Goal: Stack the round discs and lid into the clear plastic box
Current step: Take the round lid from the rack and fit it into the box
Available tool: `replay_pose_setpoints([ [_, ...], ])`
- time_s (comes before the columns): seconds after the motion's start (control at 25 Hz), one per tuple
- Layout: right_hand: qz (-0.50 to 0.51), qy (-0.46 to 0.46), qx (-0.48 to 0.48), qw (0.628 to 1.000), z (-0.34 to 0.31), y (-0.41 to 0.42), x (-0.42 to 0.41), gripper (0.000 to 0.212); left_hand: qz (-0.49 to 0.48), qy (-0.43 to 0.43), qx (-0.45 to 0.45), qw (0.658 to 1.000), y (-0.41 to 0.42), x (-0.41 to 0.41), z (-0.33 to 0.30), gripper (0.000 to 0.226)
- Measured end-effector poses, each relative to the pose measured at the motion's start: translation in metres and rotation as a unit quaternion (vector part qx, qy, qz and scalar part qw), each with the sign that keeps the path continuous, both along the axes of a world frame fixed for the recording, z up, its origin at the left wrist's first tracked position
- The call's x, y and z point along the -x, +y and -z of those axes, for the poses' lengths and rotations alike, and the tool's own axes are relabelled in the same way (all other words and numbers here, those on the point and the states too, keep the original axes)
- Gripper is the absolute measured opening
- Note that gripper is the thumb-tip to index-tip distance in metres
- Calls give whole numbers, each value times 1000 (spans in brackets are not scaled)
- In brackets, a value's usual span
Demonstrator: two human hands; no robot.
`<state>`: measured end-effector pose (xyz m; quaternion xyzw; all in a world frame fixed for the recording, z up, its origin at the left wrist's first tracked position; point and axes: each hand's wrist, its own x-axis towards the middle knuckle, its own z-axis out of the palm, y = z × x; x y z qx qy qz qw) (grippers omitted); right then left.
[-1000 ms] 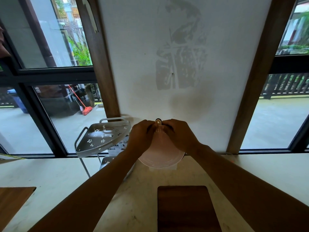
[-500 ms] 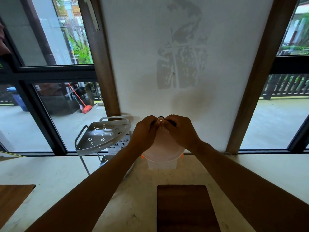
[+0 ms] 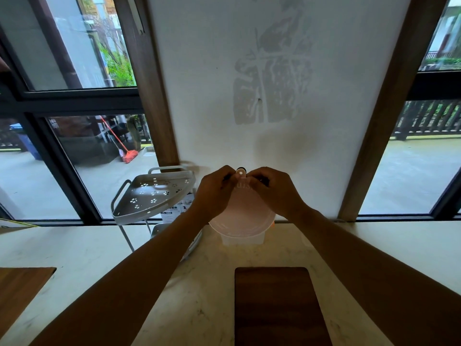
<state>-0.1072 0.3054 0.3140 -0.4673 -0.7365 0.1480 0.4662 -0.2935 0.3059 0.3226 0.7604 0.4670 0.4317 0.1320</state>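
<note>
A translucent white round disc (image 3: 243, 216) with a small tab at its top hangs tilted against the wall, above the clear plastic box (image 3: 242, 240). My left hand (image 3: 215, 193) and my right hand (image 3: 273, 191) both pinch the disc's upper edge, close to the tab and a small dark hook behind it. The box stands on the pale counter at the wall, and the disc hides most of its opening. An orange bit shows at the box's right edge.
A white perforated corner rack (image 3: 152, 193) stands left of the box on thin legs. A dark wooden board (image 3: 277, 305) lies on the marble counter (image 3: 99, 250) nearer to me. Another wooden surface (image 3: 20, 288) shows at the far left. Windows flank the wall.
The disc has risen a little with both hands, and the clear box beneath it has come into sight. My hands stay pinched at the disc's top.
</note>
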Motion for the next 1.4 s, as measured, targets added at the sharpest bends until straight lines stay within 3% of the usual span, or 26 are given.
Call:
replay_pose_setpoints([
  [0.24, 23, -25, 35, 999, 20, 13, -14, 14, -29, -8, 40, 999, 15, 1, 6, 23],
  [0.4, 48, -3, 33, 998, 31, 31, -13, 15, -1, 58, 78, 995, 32, 11, 14, 23],
  [0.52, 49, 5, 43, 998, 41, 48, -14, 15, -42, 96, 90, 990, 49, 25, 26, 22],
  [0.76, 49, -26, 56, 997, 69, 99, -17, 13, -87, 122, 146, 978, 98, 38, 67, 8],
  [1.12, 66, -91, 68, 991, 118, 187, -33, 17, -101, 95, 143, 980, 186, 22, 115, 12],
  [1.4, 65, -116, 134, 982, 186, 224, -37, 17, -84, 150, 172, 970, 231, 17, 181, 14],
])
